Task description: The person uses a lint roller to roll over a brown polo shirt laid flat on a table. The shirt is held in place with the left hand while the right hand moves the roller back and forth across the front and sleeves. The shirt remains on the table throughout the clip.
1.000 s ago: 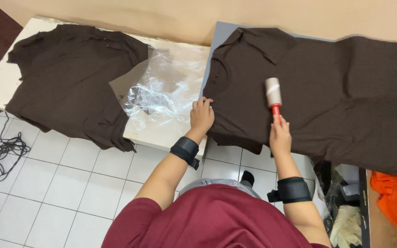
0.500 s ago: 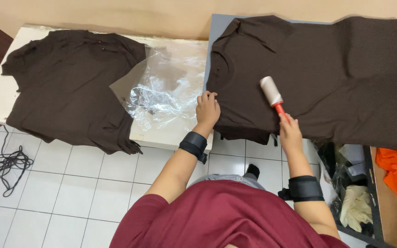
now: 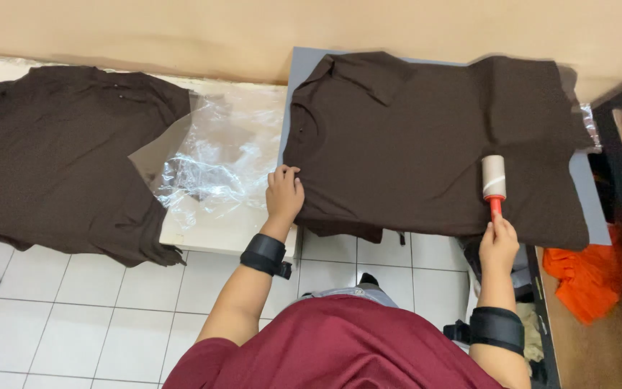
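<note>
right hand (image 3: 499, 245) clamped on lint roller (image 3: 494, 181) | roller atop shirt (image 3: 426, 137) | left hand (image 3: 284, 196) flat, fingers apart

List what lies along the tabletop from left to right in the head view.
Dark brown shirt on the left → crumpled clear plastic sheet → left hand → spread dark brown shirt → lint roller held by right hand → orange cloth.

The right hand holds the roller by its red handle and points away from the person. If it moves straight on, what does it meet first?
The right hand would run the lint roller further over the dark brown shirt; beyond it, probably the grey board's far edge and the wall.
</note>
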